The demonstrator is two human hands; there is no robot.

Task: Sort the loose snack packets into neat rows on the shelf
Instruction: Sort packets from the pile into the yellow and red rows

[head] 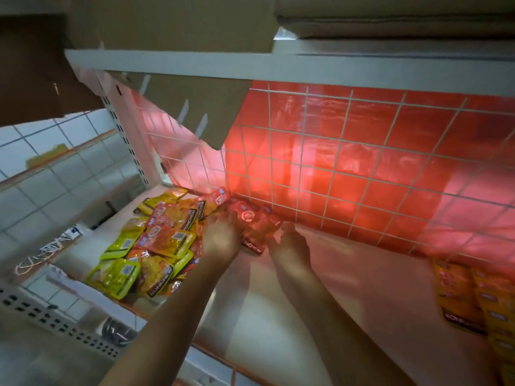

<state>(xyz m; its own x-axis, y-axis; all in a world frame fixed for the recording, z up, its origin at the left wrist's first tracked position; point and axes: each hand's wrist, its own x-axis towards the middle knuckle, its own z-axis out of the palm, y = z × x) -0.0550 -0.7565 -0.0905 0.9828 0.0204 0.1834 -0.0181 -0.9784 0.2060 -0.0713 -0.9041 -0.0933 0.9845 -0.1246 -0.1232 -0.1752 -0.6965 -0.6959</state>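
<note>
Head view:
- Wire grid [334, 151] with red plastic sheet [395, 135] behind it, standing at back of shelf [278, 316].
- Cardboard flap [195, 107] hanging down from above, overhanging back-left corner.
- Loose pile [156, 246] of yellow and orange packets crowding shelf's left end.
- Orange row [468, 296] lying at right, running out of frame.
- Blur smearing fingers and packet print.
- Red packets [255, 227] lying against grid, between both grips.
- Left grip [223, 238] curling over their left side, holding them.
- Right grip [291, 243] touching their right edge; cannot tell how far it is closing.
</note>
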